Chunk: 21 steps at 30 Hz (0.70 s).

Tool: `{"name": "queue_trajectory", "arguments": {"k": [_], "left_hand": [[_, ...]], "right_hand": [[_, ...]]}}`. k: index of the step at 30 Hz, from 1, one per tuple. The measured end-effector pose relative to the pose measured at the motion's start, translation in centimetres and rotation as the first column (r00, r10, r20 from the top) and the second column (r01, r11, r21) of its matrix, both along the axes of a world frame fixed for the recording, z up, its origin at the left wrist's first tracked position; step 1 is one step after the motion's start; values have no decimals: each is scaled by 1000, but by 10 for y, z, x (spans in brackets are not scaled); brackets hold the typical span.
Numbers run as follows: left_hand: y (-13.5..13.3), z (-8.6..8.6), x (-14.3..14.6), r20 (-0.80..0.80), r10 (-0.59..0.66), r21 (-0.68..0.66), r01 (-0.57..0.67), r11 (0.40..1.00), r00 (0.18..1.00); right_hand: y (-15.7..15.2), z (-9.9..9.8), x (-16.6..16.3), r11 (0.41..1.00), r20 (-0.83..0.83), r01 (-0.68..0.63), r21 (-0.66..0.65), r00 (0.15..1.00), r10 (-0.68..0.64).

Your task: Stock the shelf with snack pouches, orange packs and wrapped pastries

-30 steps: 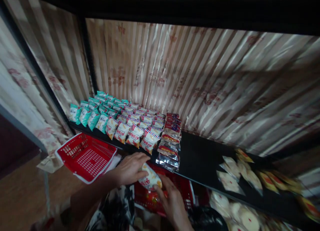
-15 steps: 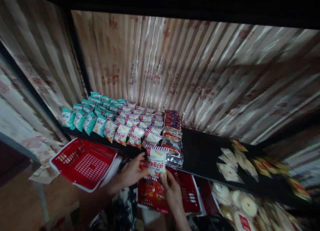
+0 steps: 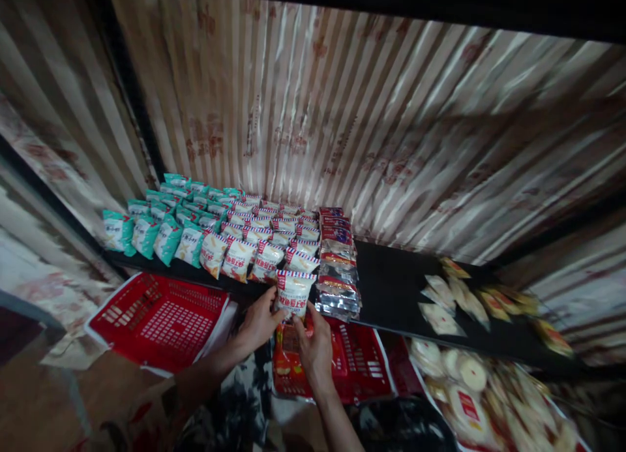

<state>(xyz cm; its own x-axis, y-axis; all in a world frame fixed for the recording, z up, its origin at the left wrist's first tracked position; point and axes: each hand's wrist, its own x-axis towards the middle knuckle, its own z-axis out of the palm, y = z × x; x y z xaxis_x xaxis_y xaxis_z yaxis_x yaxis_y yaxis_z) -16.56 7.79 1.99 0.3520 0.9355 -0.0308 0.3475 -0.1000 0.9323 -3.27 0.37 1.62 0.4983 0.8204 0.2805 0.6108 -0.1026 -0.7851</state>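
Both my hands hold one white snack packet (image 3: 292, 293) with a red and blue striped top edge, upright at the front edge of the black shelf (image 3: 391, 295). My left hand (image 3: 257, 323) pinches its left side and my right hand (image 3: 315, 347) grips its lower right corner. Just behind it stand rows of the same white packets (image 3: 264, 243), with teal packets (image 3: 161, 224) to their left and a stack of silver and red packets (image 3: 337, 269) to the right. Under my hands a red basket (image 3: 362, 367) holds red packets (image 3: 288, 367).
A second red basket (image 3: 156, 318), with nothing in it, lies tilted at the left below the shelf. Loose pale and yellow packets (image 3: 469, 302) lie on the shelf's right part. Round white packaged goods (image 3: 469, 387) fill the lower right. Striped fabric (image 3: 372, 119) backs the shelf.
The packet came up out of the red basket, was turned upright, and moved forward to the shelf's front edge behind the front row. The view shifted slightly right and down.
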Motion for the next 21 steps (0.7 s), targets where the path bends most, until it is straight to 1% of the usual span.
{"name": "queue_trajectory", "arguments": {"k": [3,6,9,12,16,21], "left_hand": [[4,-3,2,4,-4,25,4,1000,1000],[7,-3,5,-33,-3,100,7,995,999],[9,-1,8,-80,-8,157,21,987,997],[10,-2,12,-119,-10,192,33,981,993],[13,-10,15,-159,30,273,15,962,987],[17,-22,18,-203,80,341,-6,940,976]], "right_hand": [[3,1,-3,1000,44,-7,-15,999,7],[6,1,-4,999,69,19,-42,997,-16],[11,1,-6,998,17,30,-50,999,-29],[17,0,-8,1000,-62,4,-23,998,-6],[24,-4,-12,1000,-83,-23,19,996,25],[26,-12,-17,1000,-63,-12,9,998,13]]}}
